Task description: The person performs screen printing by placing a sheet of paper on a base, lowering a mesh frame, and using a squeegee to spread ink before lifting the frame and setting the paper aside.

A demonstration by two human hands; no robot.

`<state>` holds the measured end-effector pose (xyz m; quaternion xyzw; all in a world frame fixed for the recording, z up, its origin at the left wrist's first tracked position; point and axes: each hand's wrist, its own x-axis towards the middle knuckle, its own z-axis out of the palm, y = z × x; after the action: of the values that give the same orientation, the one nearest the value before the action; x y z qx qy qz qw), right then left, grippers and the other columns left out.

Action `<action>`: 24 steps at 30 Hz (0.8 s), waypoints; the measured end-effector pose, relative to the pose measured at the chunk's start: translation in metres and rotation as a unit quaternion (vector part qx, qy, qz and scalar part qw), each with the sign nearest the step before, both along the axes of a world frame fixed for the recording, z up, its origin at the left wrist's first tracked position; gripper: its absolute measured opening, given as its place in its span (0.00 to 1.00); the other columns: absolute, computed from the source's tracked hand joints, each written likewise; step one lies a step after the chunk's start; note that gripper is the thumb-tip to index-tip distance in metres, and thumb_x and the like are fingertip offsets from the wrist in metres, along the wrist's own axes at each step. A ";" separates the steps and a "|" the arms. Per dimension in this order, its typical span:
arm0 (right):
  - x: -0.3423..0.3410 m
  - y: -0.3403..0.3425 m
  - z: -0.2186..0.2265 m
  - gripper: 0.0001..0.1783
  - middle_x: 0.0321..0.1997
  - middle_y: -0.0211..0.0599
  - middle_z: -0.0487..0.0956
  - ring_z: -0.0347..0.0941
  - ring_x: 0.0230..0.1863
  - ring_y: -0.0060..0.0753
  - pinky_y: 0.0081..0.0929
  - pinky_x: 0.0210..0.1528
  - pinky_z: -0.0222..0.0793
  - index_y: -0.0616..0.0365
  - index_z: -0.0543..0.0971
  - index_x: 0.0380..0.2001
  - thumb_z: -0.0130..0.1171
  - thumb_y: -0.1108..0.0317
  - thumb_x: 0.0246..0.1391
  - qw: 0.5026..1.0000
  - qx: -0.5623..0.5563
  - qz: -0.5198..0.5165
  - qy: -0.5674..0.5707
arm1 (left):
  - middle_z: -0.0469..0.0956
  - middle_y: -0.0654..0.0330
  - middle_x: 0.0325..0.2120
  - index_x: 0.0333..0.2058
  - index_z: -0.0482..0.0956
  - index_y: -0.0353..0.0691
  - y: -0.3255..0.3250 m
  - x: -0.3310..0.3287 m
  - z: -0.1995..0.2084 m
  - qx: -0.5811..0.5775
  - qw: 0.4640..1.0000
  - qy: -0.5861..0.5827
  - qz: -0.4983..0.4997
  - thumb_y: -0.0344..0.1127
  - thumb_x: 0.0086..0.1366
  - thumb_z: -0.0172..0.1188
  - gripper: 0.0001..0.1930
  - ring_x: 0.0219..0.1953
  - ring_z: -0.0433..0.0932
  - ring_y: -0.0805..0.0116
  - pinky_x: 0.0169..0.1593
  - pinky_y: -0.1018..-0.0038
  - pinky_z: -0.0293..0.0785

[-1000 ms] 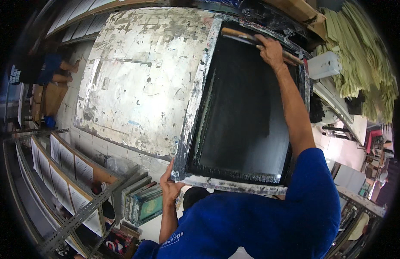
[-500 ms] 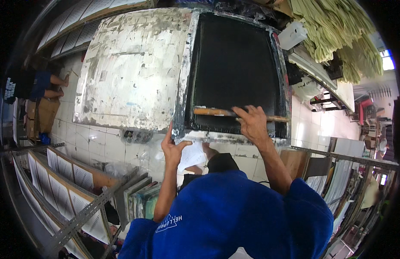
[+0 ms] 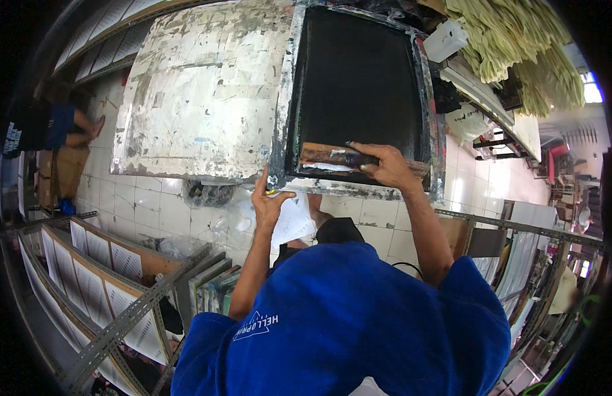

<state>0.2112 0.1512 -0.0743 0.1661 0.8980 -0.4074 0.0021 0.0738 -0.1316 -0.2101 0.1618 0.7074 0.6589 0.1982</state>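
Note:
A wooden squeegee [image 3: 339,158], smeared with dark and white ink, lies crosswise over the near end of a black screen [image 3: 358,86] in a worn, ink-stained frame [image 3: 298,59]. My right hand [image 3: 388,165] is closed round the squeegee's right part. Its blade edge is partly hidden. At the frame's near left corner is my left hand [image 3: 269,201], index finger stretched along the edge and thumb spread to the side; its other fingers are hard to make out. Left of the screen, the pale, paint-spotted table top [image 3: 200,99] is bare.
Metal racks with printed sheets [image 3: 128,264] stand at lower left. White paper [image 3: 294,221] lies below the table edge. Yellowish cloths [image 3: 510,39] hang at upper right, near a white box [image 3: 446,41]. Another person's legs [image 3: 85,129] show at far left.
The squeegee has tilted in my right hand, so its broad side and white ink now show. My left hand stays at the frame corner. The whole view has shifted slightly.

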 end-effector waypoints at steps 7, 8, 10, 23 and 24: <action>0.005 -0.024 -0.055 0.47 0.55 0.59 0.74 0.69 0.57 0.52 0.53 0.59 0.55 0.39 0.68 0.66 0.70 0.67 0.37 0.952 0.296 0.015 -0.079 | 0.68 0.49 0.61 0.60 0.73 0.38 -0.002 -0.007 -0.006 -0.138 0.966 0.218 -0.011 0.31 0.31 0.80 0.50 0.63 0.63 0.50 0.65 0.60 0.59; 0.003 -0.028 -0.065 0.47 0.56 0.55 0.72 0.66 0.57 0.51 0.56 0.59 0.54 0.40 0.69 0.64 0.69 0.69 0.34 0.952 0.301 0.001 -0.062 | 0.68 0.49 0.61 0.60 0.73 0.40 -0.002 -0.009 -0.009 -0.141 0.963 0.230 -0.010 0.33 0.31 0.81 0.50 0.62 0.62 0.49 0.65 0.59 0.59; -0.003 -0.017 -0.076 0.46 0.55 0.54 0.72 0.66 0.57 0.50 0.56 0.60 0.52 0.41 0.70 0.63 0.68 0.70 0.33 0.956 0.291 -0.032 -0.026 | 0.68 0.50 0.61 0.60 0.73 0.42 -0.004 -0.009 -0.014 -0.139 0.961 0.241 -0.007 0.35 0.31 0.81 0.50 0.62 0.62 0.48 0.64 0.57 0.59; -0.158 0.178 -0.120 0.44 0.48 0.47 0.71 0.65 0.54 0.49 0.53 0.60 0.50 0.46 0.74 0.60 0.60 0.69 0.28 0.914 0.368 -0.078 0.153 | 0.68 0.49 0.62 0.59 0.76 0.44 -0.005 -0.013 -0.008 -0.197 0.962 0.189 -0.029 0.32 0.33 0.78 0.46 0.63 0.64 0.48 0.64 0.60 0.61; -0.173 0.193 -0.117 0.45 0.51 0.49 0.72 0.65 0.57 0.50 0.53 0.61 0.49 0.44 0.74 0.61 0.61 0.69 0.29 0.913 0.368 -0.076 0.157 | 0.68 0.49 0.62 0.59 0.77 0.45 -0.005 -0.013 -0.008 -0.196 0.962 0.187 -0.027 0.37 0.36 0.79 0.44 0.63 0.64 0.48 0.63 0.59 0.63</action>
<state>0.0386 0.3441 -0.1917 0.1573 0.9577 -0.0681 -0.2311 0.0605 -0.1366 -0.2177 0.2588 0.8426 0.4598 0.1082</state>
